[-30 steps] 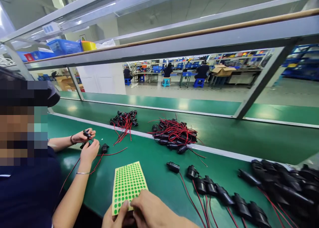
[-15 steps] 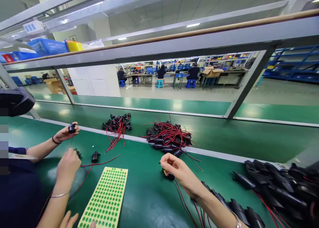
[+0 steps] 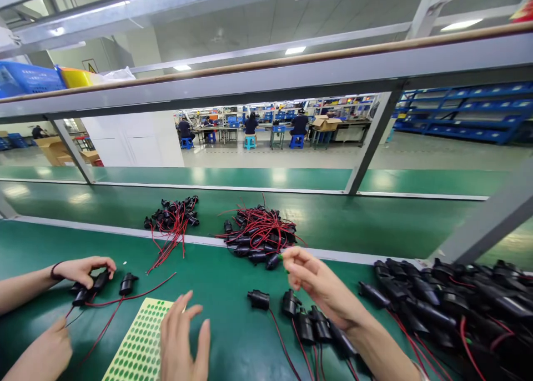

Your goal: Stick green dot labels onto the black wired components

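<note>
My left hand [image 3: 183,336] is open, fingers spread, over the right edge of a pale yellow sheet of green dot stickers [image 3: 135,336]. My right hand [image 3: 322,286] is raised, with thumb and index finger pinched on a small green sticker [image 3: 281,257] at the fingertips. Just below and to the left of it lies a black cylindrical part [image 3: 259,299] with a red wire. More black wired parts [image 3: 306,328] stand in a row under my right hand and forearm, which partly cover them.
At left, a co-worker's hand [image 3: 83,272] grips black parts; their other hand [image 3: 41,347] is near the wires. Another black part [image 3: 127,284] lies beside them. Piles of wired parts lie at back left [image 3: 175,214], back middle [image 3: 262,228] and right [image 3: 449,303]. A shelf beam [image 3: 266,75] crosses overhead.
The view has swung right. My left hand has come up into view over the sheet's edge. My right hand has lifted off the black part beneath it. The co-worker's raised part is now down on the table.
</note>
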`<state>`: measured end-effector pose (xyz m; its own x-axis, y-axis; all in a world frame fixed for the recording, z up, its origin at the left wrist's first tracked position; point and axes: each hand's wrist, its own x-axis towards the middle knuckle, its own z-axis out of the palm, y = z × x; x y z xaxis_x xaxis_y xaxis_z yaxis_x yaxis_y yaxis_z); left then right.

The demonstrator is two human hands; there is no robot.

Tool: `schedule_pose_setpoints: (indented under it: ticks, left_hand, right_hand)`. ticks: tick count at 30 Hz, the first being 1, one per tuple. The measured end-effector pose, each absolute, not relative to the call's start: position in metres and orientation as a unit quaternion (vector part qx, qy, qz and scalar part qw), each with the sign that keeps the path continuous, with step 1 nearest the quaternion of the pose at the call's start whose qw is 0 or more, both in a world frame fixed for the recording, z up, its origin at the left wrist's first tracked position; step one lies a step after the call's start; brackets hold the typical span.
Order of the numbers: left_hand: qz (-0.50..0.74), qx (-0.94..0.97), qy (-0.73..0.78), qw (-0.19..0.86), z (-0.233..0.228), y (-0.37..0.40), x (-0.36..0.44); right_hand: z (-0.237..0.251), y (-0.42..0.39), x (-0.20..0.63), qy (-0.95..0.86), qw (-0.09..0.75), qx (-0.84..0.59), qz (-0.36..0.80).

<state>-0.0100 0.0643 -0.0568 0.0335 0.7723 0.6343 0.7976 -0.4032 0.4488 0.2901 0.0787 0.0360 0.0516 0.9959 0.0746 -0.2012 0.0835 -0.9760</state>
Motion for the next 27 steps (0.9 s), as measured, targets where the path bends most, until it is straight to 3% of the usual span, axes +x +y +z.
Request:
schedule_pose_setpoints:
  ticks: [3,8,17,23,27]
  left_hand:
    - [-0.373,-0.800,-0.468,-0.035,-0.036,0.115,0.040]
    - [-0.291,-0.879,-0.378,-0.024,-0.027,0.191,0.113]
    - [-0.155,-0.978,-0.131,-0.045,-0.035,0.224,0.162]
    - [-0.147,-0.981,-0.028,-0.121,-0.017,0.237,0.171]
    - [-0.223,-0.957,-0.100,-0.154,0.008,0.239,0.187]
  right_hand:
    - [0.051,0.075,0.319,-0.418,0.635,-0.429,0.488]
    - [0.073,0.063,0.351,-0.380,0.695,-0.419,0.444]
    - [0.087,0.050,0.359,-0.364,0.728,-0.408,0.413]
    - [0.088,0.049,0.347,-0.371,0.722,-0.401,0.425]
    - [0.090,0.046,0.341,-0.371,0.728,-0.397,0.418]
